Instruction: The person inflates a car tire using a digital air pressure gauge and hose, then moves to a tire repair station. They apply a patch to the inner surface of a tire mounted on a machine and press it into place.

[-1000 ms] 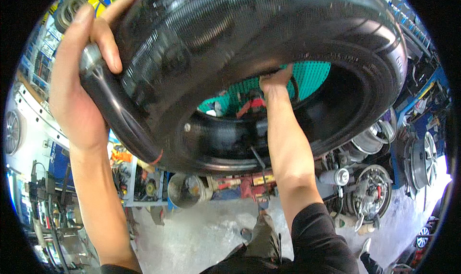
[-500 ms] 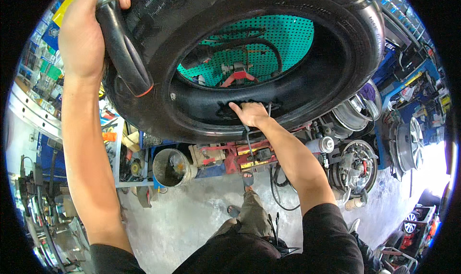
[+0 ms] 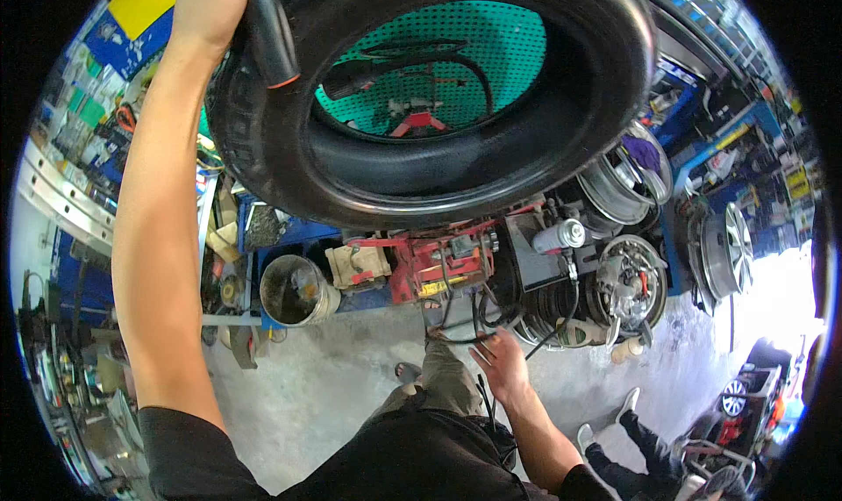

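A large black tyre [image 3: 386, 207] stands tilted before me, and a green perforated panel [image 3: 517, 45] shows through its opening. At the upper left my left hand [image 3: 210, 10] is closed at a thick black tube [image 3: 274, 40] with an orange-edged lower end, lying against the tyre's side. The picture's top edge cuts off that hand's fingertips. Below the tyre, in front of my body, my right hand [image 3: 507, 365] has its fingers apart and holds nothing that I can see. Just beyond its fingertips loops a black hose [image 3: 478, 336].
A dirty bucket [image 3: 298, 292] stands left of a red machine [image 3: 438, 264]. To the right are a spray can [image 3: 561, 235], a wheel hub assembly [image 3: 630, 282] and metal wheel rims [image 3: 614, 189]. Another person's legs [image 3: 645, 448] are at the lower right.
My right hand has left the tyre's inside and come down toward my body. The tyre sits higher in the picture, and my left hand and the tube appear higher and farther right.
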Demonstrator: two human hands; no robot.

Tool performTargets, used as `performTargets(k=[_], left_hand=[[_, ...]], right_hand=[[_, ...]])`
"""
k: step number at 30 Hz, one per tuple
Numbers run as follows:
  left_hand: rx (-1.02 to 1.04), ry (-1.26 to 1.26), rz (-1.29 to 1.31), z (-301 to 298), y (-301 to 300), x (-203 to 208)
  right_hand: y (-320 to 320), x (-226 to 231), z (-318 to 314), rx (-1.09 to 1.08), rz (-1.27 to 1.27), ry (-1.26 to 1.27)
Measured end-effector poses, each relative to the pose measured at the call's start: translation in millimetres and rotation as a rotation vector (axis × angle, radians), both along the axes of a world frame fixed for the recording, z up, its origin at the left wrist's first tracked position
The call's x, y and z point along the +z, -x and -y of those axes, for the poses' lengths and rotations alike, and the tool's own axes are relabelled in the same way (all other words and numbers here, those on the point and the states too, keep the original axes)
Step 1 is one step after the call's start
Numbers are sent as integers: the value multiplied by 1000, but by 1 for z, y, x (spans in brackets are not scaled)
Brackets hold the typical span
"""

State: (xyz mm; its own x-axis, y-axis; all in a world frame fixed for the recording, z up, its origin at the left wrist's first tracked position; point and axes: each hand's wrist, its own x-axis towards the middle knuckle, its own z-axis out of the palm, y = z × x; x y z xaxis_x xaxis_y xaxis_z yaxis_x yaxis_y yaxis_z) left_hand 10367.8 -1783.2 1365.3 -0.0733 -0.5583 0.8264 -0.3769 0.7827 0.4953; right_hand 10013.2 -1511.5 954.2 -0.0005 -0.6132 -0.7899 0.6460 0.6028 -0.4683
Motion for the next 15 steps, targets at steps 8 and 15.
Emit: performTargets(k=[8,15], left_hand=[[198,-24,108,-28,22,1],[253,226,418,-117,71,-117]], right_hand=[[19,-21,55,253,-49,368],[30,155,134,117,-2,715]])
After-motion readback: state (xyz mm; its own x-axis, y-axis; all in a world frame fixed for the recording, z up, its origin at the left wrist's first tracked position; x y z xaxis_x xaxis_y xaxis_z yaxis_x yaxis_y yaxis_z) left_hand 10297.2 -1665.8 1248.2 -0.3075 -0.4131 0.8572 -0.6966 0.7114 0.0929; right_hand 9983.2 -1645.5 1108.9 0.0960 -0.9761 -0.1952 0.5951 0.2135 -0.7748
